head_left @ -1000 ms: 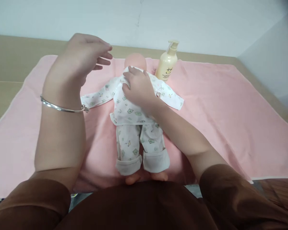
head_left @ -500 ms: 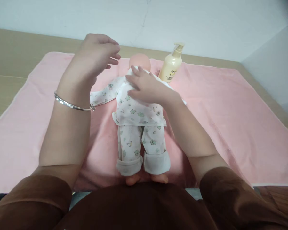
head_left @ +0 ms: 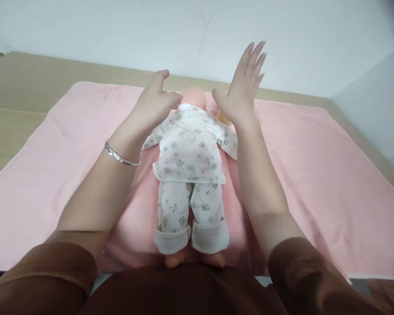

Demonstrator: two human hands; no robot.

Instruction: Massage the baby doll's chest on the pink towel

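Note:
A baby doll (head_left: 192,146) in white pyjamas with a green and brown print lies on a pink blanket (head_left: 315,175), its head away from me and its feet near my body. The trouser cuffs are rolled up and the bare feet show. My left hand (head_left: 157,99) is beside the doll's head on the left, thumb and fingers apart, holding nothing; I cannot tell if its fingertips touch the head. My right hand (head_left: 244,92) is raised to the right of the head, fingers stretched upward, also with nothing in it.
A yellow lotion bottle (head_left: 223,117) stands right of the doll's head, mostly hidden behind my right hand. Under the blanket is a wooden table (head_left: 26,87), and a white wall (head_left: 118,39) rises behind it.
My right hand has lifted off the doll's chest and moved up and right, now covering most of the bottle. My left hand has moved lower and right, closer to the doll's head.

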